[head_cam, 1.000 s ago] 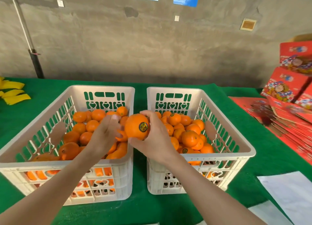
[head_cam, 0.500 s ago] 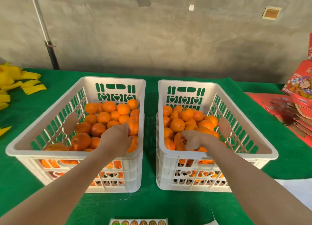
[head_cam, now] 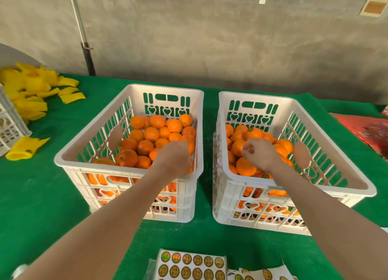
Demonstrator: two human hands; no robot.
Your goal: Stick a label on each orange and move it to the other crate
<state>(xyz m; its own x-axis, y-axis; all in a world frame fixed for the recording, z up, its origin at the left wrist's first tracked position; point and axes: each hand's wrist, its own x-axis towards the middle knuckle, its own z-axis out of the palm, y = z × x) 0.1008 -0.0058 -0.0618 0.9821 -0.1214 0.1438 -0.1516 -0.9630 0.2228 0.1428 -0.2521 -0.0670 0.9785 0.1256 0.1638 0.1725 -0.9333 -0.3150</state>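
- Head view: yellow foam sleeves (head_cam: 31, 90) are heaped at the table's (head_cam: 42, 195) far left corner, beside a small white basket (head_cam: 8, 122) cut off by the left edge.
- The left crate (head_cam: 69, 155) is seen filled with unlabelled oranges (head_cam: 151, 133).
- The left hand (head_cam: 172, 160) is lowered into that crate's near right corner, fingers bent down among the fruit; whether one is gripped cannot be told.
- Sheets of round labels (head_cam: 191, 265) are laid at the near edge.
- The right crate (head_cam: 357, 185) is stood just beside the left one; its oranges (head_cam: 245, 166) lie in it, some labelled.
- The right hand (head_cam: 260, 153) is held above them, fingers loosely curled, nothing in its grasp.
- Red cartons (head_cam: 369, 128) are stacked at the right edge.
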